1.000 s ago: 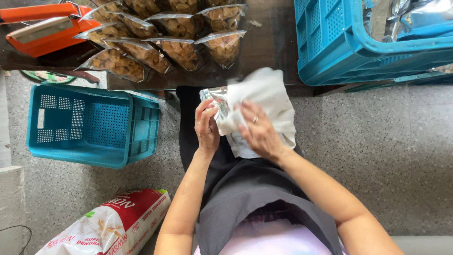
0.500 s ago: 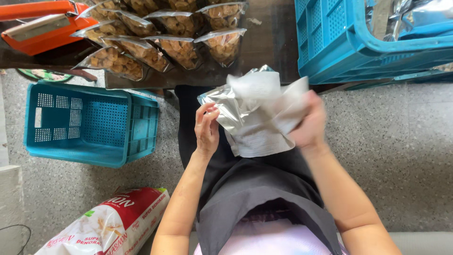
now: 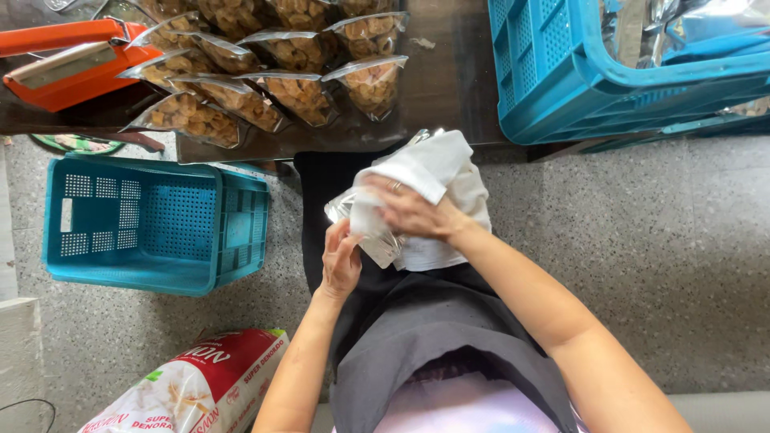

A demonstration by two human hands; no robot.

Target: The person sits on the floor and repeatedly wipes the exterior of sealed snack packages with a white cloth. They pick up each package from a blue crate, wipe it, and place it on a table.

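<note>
One clear pouch (image 3: pixel 377 236), one white cloth (image 3: pixel 437 172), two hands.

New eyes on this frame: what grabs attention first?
At centre, the right hand presses a white cloth over a clear plastic bag that the left hand holds from below. Above, rows of filled snack bags lie on the dark table beside an orange sealer. A blue crate sits on the floor, left.

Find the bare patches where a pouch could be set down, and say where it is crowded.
Bare dark table lies between the filled snack bags and the right blue crate. The floor crate looks empty. Grey floor is bare on the right. Crowded: the table's left, with bags and orange sealer.
</note>
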